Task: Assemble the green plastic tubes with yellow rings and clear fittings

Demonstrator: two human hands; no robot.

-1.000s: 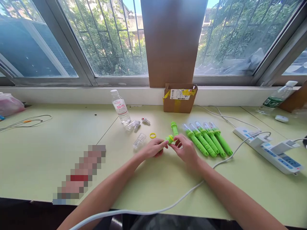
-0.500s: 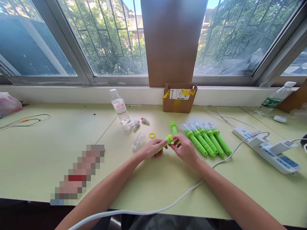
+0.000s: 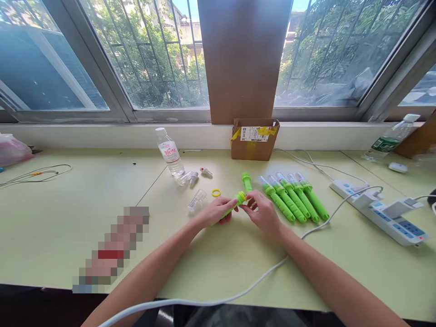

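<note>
My left hand (image 3: 220,210) is wrapped round a green plastic flashlight body (image 3: 233,209), which tilts up to the right. A yellow ring (image 3: 242,195) sits round its wider end. At that end, the fingers of my right hand (image 3: 260,210) are pinched together on the ring; the fingertips are partly hidden. Just behind lies a second green flashlight body (image 3: 246,180) with no clear cap on it. A loose yellow ring (image 3: 215,193) and a clear plastic cap (image 3: 197,201) rest on the table to the left of my hands.
Several green flashlights (image 3: 284,202) with clear caps lie in a row at right. More small clear parts (image 3: 188,178) lie beside a water bottle (image 3: 170,153). A cardboard box (image 3: 255,141) stands by the window. A white cable (image 3: 252,286) runs across the front from the power strip (image 3: 378,213).
Almost nothing differs. My hands keep the same grip on the green flashlight body and its yellow ring, and the camera view has shifted slightly.
</note>
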